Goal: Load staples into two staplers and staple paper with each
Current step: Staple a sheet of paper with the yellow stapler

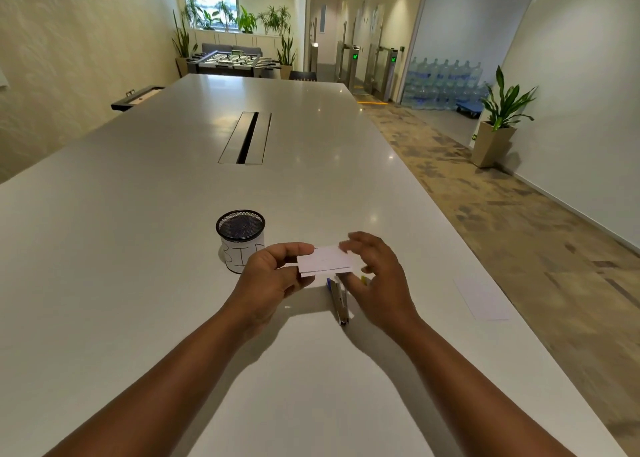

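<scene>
Long and white, the bench (173, 214) runs away from you toward a foosball table (233, 62) and potted plants (242, 20) under a far window, with stacked water bottles (445, 82) off to the right beyond the carpet. A cable slot (246, 137) sits in the middle of the benchtop.

Your left hand (273, 276) holds a small folded white paper (325, 260) up above the bench, thumb and fingers pinching its left edge. Your right hand (377, 280) is at the paper's right edge with fingers loosely curved; they look blurred, so I cannot tell whether this grip actually has the paper or only touches it.

Directly beneath the paper, a blue stapler (338, 302) lies on the bench, pointing toward you, and it seems to be opened out. Just beside your right palm a bit of yellow (363, 279) peeks out, possibly the second stapler, mostly hidden.

Left of your left hand stands a black mesh cup (240, 238) wrapped in a handwritten white label. Well to the right, near the bench's edge, a flat white sheet (483, 299) lies alone.
</scene>
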`<state>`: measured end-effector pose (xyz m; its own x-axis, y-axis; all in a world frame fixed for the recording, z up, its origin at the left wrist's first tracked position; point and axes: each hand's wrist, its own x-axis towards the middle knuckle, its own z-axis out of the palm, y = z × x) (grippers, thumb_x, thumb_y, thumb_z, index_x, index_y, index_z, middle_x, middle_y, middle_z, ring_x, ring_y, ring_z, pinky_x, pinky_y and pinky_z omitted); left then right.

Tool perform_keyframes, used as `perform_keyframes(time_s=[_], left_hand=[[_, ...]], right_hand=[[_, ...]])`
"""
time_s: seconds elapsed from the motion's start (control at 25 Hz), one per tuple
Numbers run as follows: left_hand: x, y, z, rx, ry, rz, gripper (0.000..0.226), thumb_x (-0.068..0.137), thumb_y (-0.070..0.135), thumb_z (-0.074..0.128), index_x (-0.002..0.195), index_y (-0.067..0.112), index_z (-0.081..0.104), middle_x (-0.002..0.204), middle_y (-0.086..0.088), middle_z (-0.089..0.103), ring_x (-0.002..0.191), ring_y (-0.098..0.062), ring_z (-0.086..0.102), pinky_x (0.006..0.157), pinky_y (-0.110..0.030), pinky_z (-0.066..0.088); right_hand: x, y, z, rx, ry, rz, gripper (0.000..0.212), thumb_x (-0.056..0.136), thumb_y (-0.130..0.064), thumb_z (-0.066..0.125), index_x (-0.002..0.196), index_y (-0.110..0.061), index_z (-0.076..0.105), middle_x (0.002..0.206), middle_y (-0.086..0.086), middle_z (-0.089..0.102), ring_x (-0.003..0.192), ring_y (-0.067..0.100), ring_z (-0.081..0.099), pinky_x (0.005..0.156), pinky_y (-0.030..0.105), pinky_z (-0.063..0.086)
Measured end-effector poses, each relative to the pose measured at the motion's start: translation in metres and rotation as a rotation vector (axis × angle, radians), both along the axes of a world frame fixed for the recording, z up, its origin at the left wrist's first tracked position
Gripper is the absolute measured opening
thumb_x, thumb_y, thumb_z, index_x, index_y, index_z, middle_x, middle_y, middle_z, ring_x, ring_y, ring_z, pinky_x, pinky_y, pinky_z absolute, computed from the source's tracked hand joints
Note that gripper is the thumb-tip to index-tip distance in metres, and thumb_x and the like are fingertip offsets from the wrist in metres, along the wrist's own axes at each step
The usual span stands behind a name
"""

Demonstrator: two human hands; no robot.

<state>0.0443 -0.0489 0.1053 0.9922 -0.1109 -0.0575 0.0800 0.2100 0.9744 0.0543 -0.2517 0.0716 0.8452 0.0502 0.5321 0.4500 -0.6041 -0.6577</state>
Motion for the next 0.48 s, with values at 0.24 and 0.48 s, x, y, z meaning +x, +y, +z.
perform_keyframes(time_s=[0.24, 0.48], left_hand=[[-0.001, 0.009, 0.004, 0.147, -0.015, 0.011, 0.009, 0.089, 0.017, 0.073, 0.097, 0.015, 0.077, 0.062, 0.001, 0.046, 0.057, -0.012, 0.041, 0.058, -0.027, 0.039], [-0.006, 0.004, 0.018, 0.162, 0.044, 0.024, 0.012, 0.089, 0.014, 0.07, 0.097, 0.005, 0.068, 0.08, -0.002, 0.07, 0.072, -0.014, 0.061, 0.068, -0.029, 0.045]], right_hand=[[-0.009, 0.015, 0.03, 0.423, 0.269, 0.191, 0.021, 0.094, -0.005, 0.068, 0.089, -0.023, 0.076, 0.082, -0.008, 0.073, 0.077, 0.009, 0.064, 0.073, 0.027, 0.05], [-0.019, 0.024, 0.048, 0.644, 0.394, 0.196, 0.025, 0.097, -0.003, 0.063, 0.116, -0.016, 0.055, 0.071, 0.005, 0.063, 0.07, 0.016, 0.065, 0.072, 0.027, 0.057]])
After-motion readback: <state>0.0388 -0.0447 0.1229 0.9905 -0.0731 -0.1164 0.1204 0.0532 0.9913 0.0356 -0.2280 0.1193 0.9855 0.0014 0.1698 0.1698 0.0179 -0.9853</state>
